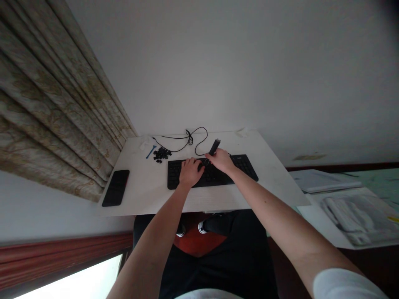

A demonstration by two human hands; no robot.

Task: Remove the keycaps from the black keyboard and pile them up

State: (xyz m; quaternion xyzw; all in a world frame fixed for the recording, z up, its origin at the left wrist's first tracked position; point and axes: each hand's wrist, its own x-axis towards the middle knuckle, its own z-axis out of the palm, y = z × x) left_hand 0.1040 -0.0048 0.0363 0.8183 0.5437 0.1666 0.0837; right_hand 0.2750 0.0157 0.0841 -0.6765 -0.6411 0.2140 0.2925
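A black keyboard (215, 176) lies on the white table in front of me. My left hand (190, 171) rests on its left half, fingers spread over the keys and thumb out to the right. Above the upper middle of the keyboard, my right hand (220, 160) is closed around a keycap puller (214, 146), a black-handled tool tilted up to the right. Its thin wire prongs point down at the keys, close to my left thumb. Whether they grip a key is too small to tell. A pile of loose black keycaps (162, 153) lies beyond the keyboard's left end.
A blue stick-like tool (151, 152) lies left of the keycaps. A black cable (189, 138) loops along the wall side. A dark phone (116, 188) lies at the table's (146, 195) left edge. Curtains (56, 95) hang at left; papers (327, 180) lie on a surface at right.
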